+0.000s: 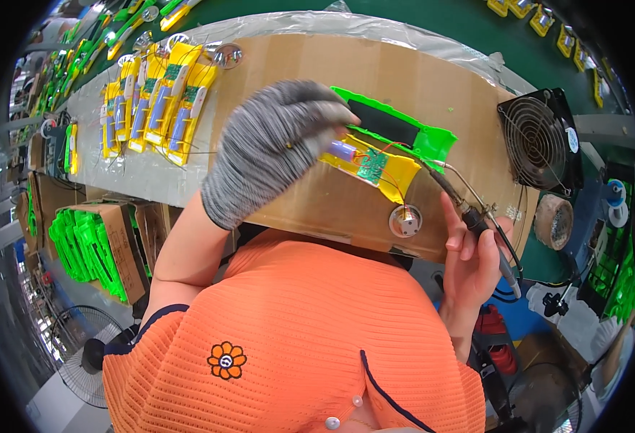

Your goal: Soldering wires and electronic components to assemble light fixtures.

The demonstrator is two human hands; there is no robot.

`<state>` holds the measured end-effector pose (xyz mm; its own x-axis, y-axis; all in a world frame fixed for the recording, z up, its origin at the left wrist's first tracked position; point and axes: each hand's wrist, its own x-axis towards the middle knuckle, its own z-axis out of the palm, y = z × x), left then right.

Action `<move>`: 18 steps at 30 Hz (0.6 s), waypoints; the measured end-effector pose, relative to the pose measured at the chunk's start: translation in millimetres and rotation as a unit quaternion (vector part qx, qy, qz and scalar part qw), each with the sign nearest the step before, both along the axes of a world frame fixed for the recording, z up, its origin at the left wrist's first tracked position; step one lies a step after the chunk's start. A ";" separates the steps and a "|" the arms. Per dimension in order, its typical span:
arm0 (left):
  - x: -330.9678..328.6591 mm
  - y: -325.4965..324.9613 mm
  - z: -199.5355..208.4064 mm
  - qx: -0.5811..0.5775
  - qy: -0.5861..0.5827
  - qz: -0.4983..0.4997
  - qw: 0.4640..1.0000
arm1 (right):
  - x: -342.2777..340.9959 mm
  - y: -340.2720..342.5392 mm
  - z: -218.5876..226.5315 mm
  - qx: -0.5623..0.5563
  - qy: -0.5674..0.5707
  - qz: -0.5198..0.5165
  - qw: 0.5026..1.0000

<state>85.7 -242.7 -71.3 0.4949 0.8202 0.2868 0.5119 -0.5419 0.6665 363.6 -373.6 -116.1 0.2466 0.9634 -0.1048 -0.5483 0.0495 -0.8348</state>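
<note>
Orange shirt closest, the right hand pinches a soldering iron by the yellow casing near the cardboard-topped bench's front edge, the gloved left hand's grip is hidden, and this looks like wire-joining needing a steady tip.

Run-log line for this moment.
left hand: grey-knit-gloved, at left ends of yellow plastic housing and green plastic shell, grip unclear | right hand: holds black-handled soldering iron | nearby: black square fan

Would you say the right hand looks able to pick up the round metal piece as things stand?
Probably not freely: the right hand holds the soldering iron, which likely has to be put down first, though the round metal piece lies close by.
</note>
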 end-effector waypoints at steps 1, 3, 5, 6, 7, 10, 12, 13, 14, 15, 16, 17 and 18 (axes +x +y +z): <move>3.6 -3.7 0.9 0.010 0.005 -0.043 0.999 | 1.2 -2.8 -3.1 0.011 -0.001 0.010 1.000; 6.7 -11.1 -2.4 -0.010 -0.003 -0.097 0.995 | -3.3 -4.5 -3.2 0.010 -0.007 0.017 1.000; 7.6 -12.4 -8.5 0.025 0.025 -0.110 0.993 | -7.7 -5.8 -3.7 0.009 -0.015 0.041 0.999; 7.1 -13.5 -8.5 0.052 0.070 -0.109 0.990 | -9.2 -5.1 -6.9 0.015 -0.022 0.040 0.999; 6.8 -14.8 -8.9 0.078 0.115 -0.108 0.984 | -11.1 -4.9 -4.6 0.015 -0.021 0.041 0.999; 8.6 -12.9 -9.2 0.098 0.178 -0.125 0.971 | -16.0 -3.1 3.9 -0.035 -0.065 0.063 0.995; 11.6 -12.1 -4.7 0.107 0.202 -0.132 0.964 | -16.4 -1.7 4.5 -0.033 -0.065 0.063 0.995; 14.3 -13.3 -2.1 0.115 0.219 -0.131 0.960 | -16.0 -2.1 3.8 -0.034 -0.065 0.062 0.995; 16.7 -14.0 -0.4 0.123 0.236 -0.131 0.955 | -15.3 -2.6 2.6 -0.036 -0.066 0.062 0.995; 18.8 -13.8 0.4 0.123 0.236 -0.131 0.955 | -15.0 -3.0 1.6 -0.038 -0.068 0.062 0.995; 20.8 -13.6 1.1 0.126 0.248 -0.131 0.952 | -15.0 -3.1 1.2 -0.038 -0.067 0.062 0.995; 22.0 -13.5 1.7 0.129 0.259 -0.131 0.948 | -15.0 -3.1 0.9 -0.036 -0.076 0.066 0.994; 22.6 -13.5 2.2 0.128 0.259 -0.131 0.948 | -15.0 -3.1 0.7 -0.033 -0.085 0.071 0.993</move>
<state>108.3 -256.1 -69.0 0.8013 0.5855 0.1226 0.5599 -0.8063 0.1907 348.6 -376.7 -115.4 0.1281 0.9821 -0.1384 -0.3973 -0.0770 -0.9145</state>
